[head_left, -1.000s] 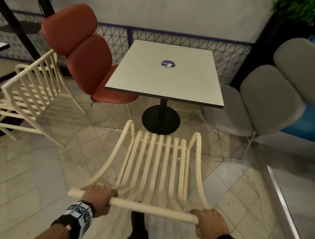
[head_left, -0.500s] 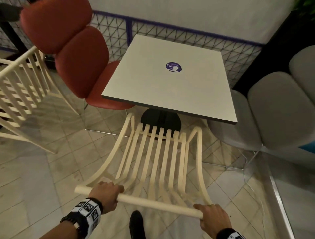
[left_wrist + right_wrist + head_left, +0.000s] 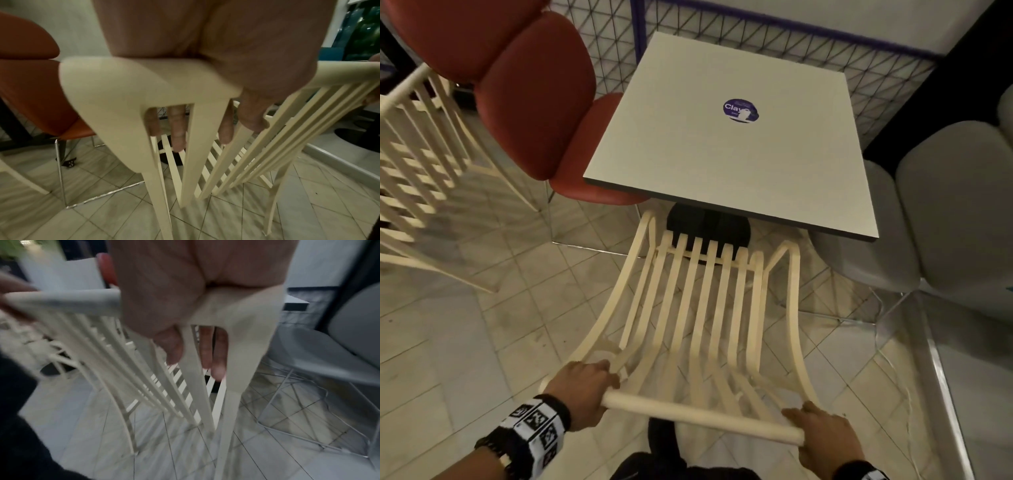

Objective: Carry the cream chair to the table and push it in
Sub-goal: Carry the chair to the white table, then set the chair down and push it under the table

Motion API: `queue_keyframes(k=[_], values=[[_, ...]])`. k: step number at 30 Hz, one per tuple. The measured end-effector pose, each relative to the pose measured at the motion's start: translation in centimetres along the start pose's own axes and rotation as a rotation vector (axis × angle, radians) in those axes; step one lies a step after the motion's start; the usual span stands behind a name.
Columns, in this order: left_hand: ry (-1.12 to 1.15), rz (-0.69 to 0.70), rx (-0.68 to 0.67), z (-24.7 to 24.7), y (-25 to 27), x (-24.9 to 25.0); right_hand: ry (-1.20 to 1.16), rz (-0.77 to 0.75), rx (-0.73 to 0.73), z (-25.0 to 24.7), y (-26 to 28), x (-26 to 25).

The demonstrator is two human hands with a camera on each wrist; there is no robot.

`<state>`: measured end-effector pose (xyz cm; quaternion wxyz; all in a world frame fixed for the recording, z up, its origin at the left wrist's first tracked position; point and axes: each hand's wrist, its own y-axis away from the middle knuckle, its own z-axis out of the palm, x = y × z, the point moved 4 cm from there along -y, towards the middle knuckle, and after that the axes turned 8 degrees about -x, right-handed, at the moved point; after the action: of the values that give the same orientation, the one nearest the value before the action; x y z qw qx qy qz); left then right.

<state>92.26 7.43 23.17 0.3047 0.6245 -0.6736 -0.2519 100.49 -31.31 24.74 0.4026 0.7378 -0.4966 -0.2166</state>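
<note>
The cream slatted chair (image 3: 698, 308) stands in front of me, its seat front just short of the near edge of the square white table (image 3: 722, 144). My left hand (image 3: 582, 387) grips the left end of the chair's top rail (image 3: 698, 416). My right hand (image 3: 822, 435) grips the right end. In the left wrist view my fingers (image 3: 179, 128) curl behind the rail (image 3: 131, 81) and show between the slats. The right wrist view shows the same, with fingers (image 3: 205, 350) wrapped round the rail (image 3: 236, 308).
A red padded chair (image 3: 530, 102) stands at the table's left and a grey padded chair (image 3: 945, 212) at its right. A second cream slatted chair (image 3: 417, 144) is at far left. The table's black round base (image 3: 709, 226) sits under it. A wire fence (image 3: 756, 44) runs behind. A raised metal-edged step (image 3: 945, 394) lies at right.
The chair and both hands have moved forward toward the table; its seat front now reaches close to the table's near edge, in front of the black base. Both grips are unchanged.
</note>
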Motion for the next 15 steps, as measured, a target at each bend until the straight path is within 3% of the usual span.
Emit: queue_keyframes(k=[6,15], values=[[-0.063,-0.061,-0.079,0.1,-0.5,-0.4,-0.060,0.031,-0.093,-0.7,-0.1,0.0],[0.077,-0.098,0.010,-7.8,-4.0,-1.1,-0.056,0.102,0.114,-7.2,-3.4,2.7]])
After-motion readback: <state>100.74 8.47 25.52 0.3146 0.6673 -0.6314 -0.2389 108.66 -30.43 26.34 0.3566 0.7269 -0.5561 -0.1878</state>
